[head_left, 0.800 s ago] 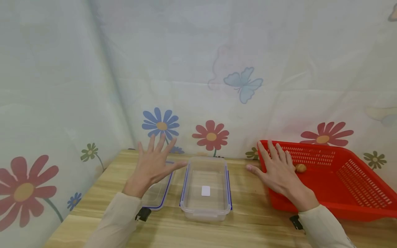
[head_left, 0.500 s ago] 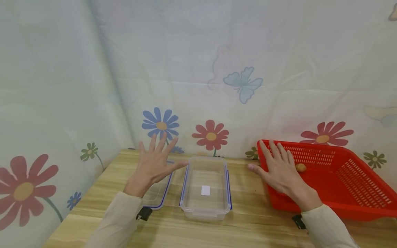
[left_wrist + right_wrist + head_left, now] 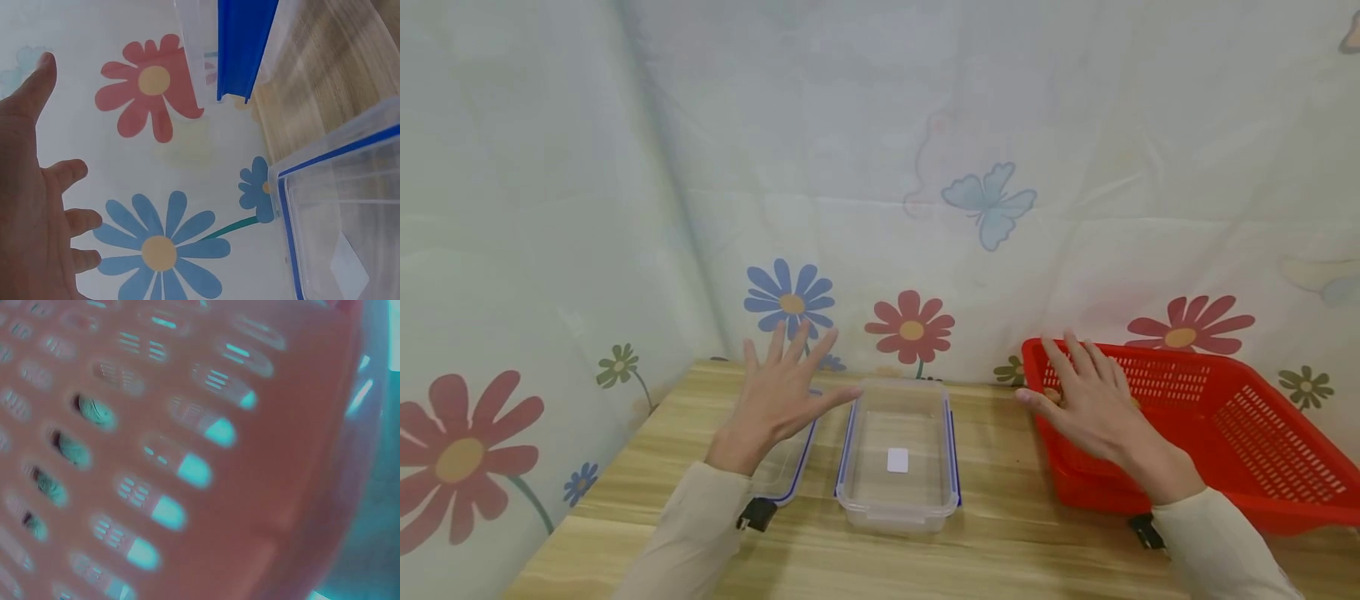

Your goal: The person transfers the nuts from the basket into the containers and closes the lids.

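Note:
My left hand (image 3: 782,400) hovers with spread fingers over a clear lid (image 3: 786,467) with a blue seal; it holds nothing. Its thumb points towards a clear plastic food container (image 3: 897,500) with blue side clips, which stands uncovered in the middle. On the right, my right hand (image 3: 1097,408) is held flat above the left side of a red plastic basket (image 3: 1187,446), fingers extended and grasping nothing. A small brown round thing, resembling a walnut (image 3: 1053,396), shows between its thumb and index finger. In the right wrist view only the slotted basket wall (image 3: 269,475) appears.
Everything stands on a wood-grain table (image 3: 1000,558). Behind it hangs a pale curtain (image 3: 850,167) printed with flowers and a butterfly. A white label (image 3: 897,460) shows in the container. Black wrist cameras sit under both sleeves.
Both hands have drifted slightly to the right, the right hand more. It now mostly covers one brown round thing, while another shows beside its thumb. Container, lid and basket stay put.

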A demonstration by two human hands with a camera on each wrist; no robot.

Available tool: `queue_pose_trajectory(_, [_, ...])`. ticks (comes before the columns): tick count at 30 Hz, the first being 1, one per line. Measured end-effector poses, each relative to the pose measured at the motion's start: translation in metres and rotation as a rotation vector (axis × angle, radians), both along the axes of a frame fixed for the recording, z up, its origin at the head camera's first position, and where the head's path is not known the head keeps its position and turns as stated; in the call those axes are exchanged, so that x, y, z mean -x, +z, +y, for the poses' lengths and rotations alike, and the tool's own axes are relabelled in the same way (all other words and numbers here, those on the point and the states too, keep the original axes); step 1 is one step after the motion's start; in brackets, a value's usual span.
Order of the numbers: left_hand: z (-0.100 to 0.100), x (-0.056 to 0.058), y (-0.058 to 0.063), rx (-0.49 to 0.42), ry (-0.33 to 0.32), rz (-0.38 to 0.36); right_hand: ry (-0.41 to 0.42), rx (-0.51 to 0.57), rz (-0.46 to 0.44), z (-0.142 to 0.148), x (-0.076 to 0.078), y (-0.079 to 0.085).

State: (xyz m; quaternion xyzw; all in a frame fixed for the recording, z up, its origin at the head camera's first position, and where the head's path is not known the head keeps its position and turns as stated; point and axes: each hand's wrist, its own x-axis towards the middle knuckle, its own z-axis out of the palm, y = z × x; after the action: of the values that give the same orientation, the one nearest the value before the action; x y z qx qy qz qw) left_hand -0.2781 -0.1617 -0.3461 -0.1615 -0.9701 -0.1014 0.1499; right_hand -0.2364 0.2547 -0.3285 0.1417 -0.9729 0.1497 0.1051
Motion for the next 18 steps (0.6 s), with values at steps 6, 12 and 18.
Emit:
queue_pose_trajectory(6, [0.005,0.000,0.003,-0.031,-0.009,-0.002,0.022,0.027,-0.043,0.009,0.001,0.012])
queue_pose_trajectory(12, [0.011,0.001,0.005,-0.084,-0.023,-0.031,0.059,0.052,-0.061,0.022,0.002,0.024])
queue_pose_trajectory(18, [0.016,-0.001,0.005,-0.134,-0.034,-0.060,0.097,0.077,-0.051,0.036,0.007,0.034])
